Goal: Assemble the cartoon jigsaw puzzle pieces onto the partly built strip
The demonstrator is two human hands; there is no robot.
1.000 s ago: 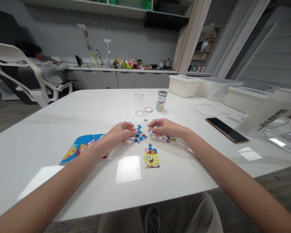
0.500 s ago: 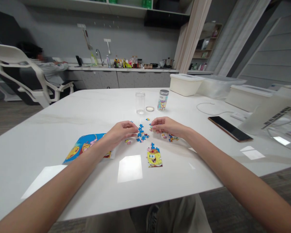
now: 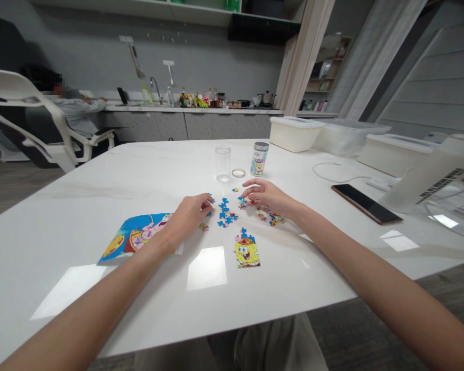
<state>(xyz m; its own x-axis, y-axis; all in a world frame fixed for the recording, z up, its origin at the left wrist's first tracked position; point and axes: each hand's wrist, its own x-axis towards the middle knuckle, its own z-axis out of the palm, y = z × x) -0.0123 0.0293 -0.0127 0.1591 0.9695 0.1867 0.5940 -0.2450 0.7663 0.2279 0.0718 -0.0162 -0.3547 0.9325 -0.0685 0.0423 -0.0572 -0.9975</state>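
My left hand (image 3: 193,212) rests low over the table with thumb and index finger apart, blue jigsaw pieces close to their tips. My right hand (image 3: 269,198) is open, its fingers parted beside a small blue-and-pink puzzle piece (image 3: 242,202). Between the hands lies a loose cluster of mostly blue jigsaw pieces (image 3: 225,216). More colourful pieces (image 3: 276,219) lie under and beside my right hand, partly hidden by it. Nearer to me is a joined puzzle section (image 3: 247,252) with a yellow cartoon face. A printed picture sheet (image 3: 131,234) lies partly under my left forearm.
Behind the pieces stand a clear jar (image 3: 223,165), a ring-shaped lid (image 3: 238,173) and a printed canister (image 3: 259,159). At right are a phone (image 3: 365,203), a cable and several storage boxes (image 3: 296,135). A person (image 3: 75,111) sits at the far left by a white chair (image 3: 27,118).
My left hand has drawn back slightly left from the blue cluster. My right hand's fingers have lifted and spread, showing more of the piece beside them. The view has shifted slightly.
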